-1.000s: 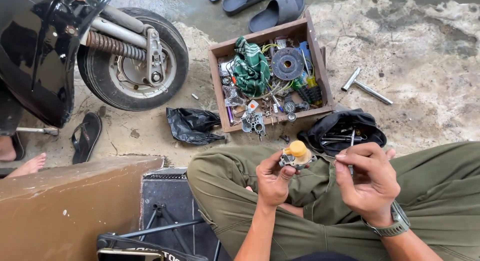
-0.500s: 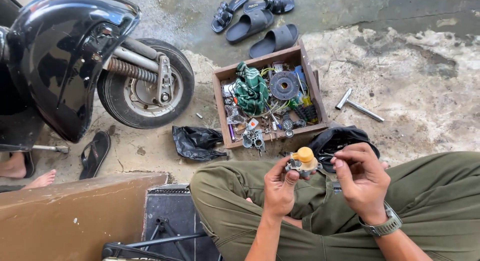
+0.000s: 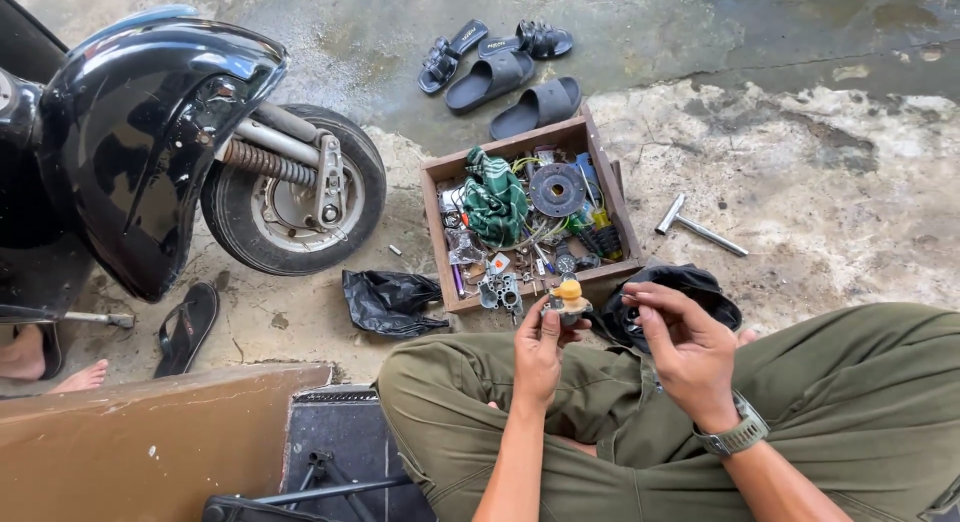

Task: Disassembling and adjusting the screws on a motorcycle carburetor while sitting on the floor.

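So your left hand (image 3: 540, 347) has its fingers curled and pinching a small metal part with a rounded yellow-orange cap (image 3: 569, 295), held up just in front of the wooden box (image 3: 432, 232). Your right hand (image 3: 685, 347) sits just beside it, thumb and fingertips drawn together; it looks like they're pinching something tiny, but it's too small to make out. That box is rough-sided and crammed with a crumpled green rag (image 3: 495, 197), a round dark metal disc (image 3: 557, 189) and tangled wires. A steel T-shaped wrench (image 3: 698, 227) lies on the cracked concrete right of the box.
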